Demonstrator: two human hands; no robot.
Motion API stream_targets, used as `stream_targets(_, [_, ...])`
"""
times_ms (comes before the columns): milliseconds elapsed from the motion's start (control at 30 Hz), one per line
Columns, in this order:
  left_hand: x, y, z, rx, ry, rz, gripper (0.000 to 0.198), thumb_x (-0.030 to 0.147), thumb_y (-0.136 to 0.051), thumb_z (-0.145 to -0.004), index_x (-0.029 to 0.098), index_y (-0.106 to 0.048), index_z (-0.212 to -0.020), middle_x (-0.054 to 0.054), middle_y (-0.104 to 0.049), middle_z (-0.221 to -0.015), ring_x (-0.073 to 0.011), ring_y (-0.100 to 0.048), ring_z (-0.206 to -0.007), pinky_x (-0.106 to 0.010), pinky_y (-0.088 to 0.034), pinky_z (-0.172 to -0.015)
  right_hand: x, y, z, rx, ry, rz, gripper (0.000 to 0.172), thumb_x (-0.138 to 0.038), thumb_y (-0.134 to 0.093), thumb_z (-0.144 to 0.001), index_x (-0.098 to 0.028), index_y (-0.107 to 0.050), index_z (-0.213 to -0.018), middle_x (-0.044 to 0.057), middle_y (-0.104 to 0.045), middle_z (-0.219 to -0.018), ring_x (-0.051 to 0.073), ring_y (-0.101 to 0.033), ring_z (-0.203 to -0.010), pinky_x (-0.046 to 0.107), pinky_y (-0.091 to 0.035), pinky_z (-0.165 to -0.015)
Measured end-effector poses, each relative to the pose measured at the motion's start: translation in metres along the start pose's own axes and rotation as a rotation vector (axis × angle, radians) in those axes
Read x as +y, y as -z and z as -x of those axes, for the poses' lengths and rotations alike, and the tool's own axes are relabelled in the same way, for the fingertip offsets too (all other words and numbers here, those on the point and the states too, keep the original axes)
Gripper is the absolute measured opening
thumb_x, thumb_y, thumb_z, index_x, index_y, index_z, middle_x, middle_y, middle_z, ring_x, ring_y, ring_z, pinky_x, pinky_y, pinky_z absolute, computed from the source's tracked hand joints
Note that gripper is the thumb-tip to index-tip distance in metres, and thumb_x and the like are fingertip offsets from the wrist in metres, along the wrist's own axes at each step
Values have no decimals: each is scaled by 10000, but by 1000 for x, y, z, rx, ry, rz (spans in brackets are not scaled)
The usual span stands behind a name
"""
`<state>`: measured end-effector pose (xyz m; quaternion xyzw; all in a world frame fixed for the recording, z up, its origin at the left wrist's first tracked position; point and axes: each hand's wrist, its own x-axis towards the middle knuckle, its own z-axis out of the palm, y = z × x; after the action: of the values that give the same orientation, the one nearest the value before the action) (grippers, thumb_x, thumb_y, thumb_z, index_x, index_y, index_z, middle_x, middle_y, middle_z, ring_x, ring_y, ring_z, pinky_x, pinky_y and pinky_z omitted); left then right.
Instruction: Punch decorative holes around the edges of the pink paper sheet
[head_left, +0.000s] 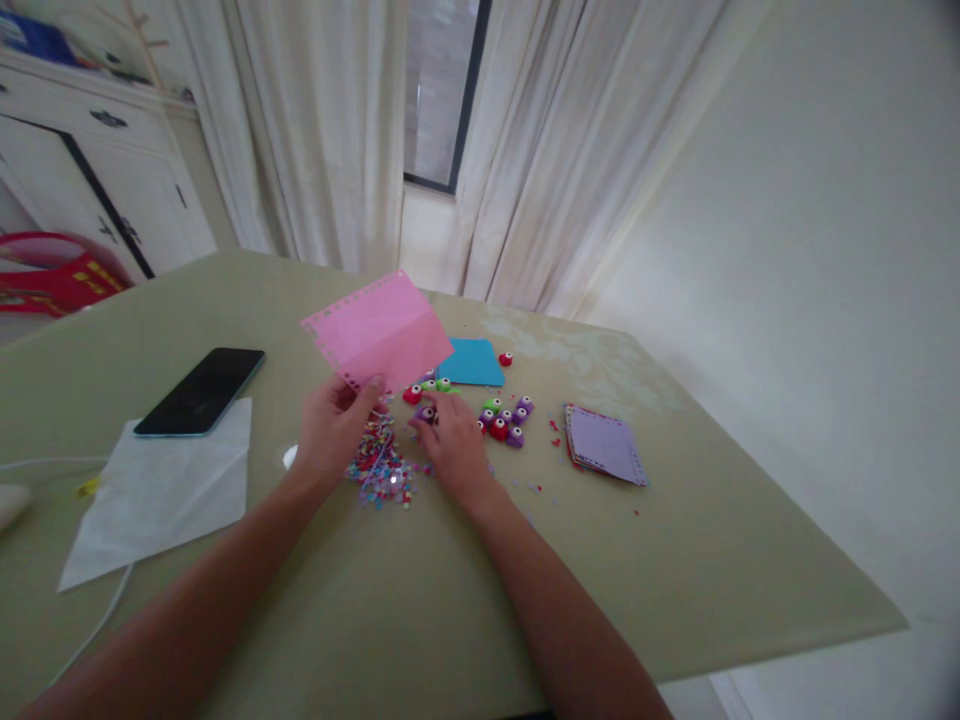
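My left hand pinches the near corner of a pink paper sheet, which tilts up above the table and has notches punched along its edges. My right hand has its thumb and fingers closed on a small purple one-eyed figure. Beneath and between the hands lies a pile of coloured paper bits. Several red, green and purple one-eyed figures sit just right of my right hand. Behind them is a blue sheet, partly covered by the pink one.
At the right lies a stack of punched sheets, lilac on top. On the left, a dark phone rests partly on a white paper, near a white cable. A lone red figure sits by the blue sheet.
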<state>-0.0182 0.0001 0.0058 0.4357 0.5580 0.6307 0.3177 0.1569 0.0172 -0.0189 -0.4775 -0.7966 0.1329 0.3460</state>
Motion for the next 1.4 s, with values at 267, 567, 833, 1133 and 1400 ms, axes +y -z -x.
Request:
stream_targets(267, [0,-4,9,-161,30,84,400,492,-873,-743,187,-766,-979,-65,-818,-876,-214,-744,-719,-299,-595,-642,-11,5,8,34,-393,-968,355,-437,-823,-829,-233,-774,-1115,32,-786,-968,178,-716,-752,293,-567,-693])
stream_targets(567, [-2,-8,17,-254,46,112,486,592,-905,-726,194,-790,-982,-83,-835,-961,-248,-772,-851,-344,-625,-769,-21,6,7,238,-506,-996,486,-371,-952,-627,-209,-697,-1008,28,-763,-921,171,-688,-752,279,-563,-661])
stream_targets(833, [-1,-8,17,-260,87,112,440,557,-924,-713,192,-783,-915,-50,-791,-802,-201,-715,-710,-297,-576,-648,-18,9,6,278,-510,-947,523,-395,-981,-599,-215,-657,-967,-7,-712,-869,154,-655,-707,278,-541,-653])
stream_targets(1133, [2,-7,17,-263,85,100,446,558,-916,-718,183,-781,-918,-50,-784,-795,-201,-706,-695,-296,-568,-637,-14,5,8,284,-503,-934,522,-383,-975,-622,-208,-644,-985,-8,-715,-867,155,-664,-719,280,-544,-670])
stream_targets(1400, [-2,-7,16,-259,72,104,450,556,-916,-717,183,-792,-936,-55,-797,-825,-203,-708,-722,-297,-570,-654,-14,3,8,297,-472,-932,539,-390,-981,-609,-203,-644,-987,-9,-729,-864,160,-680,-710,285,-550,-667])
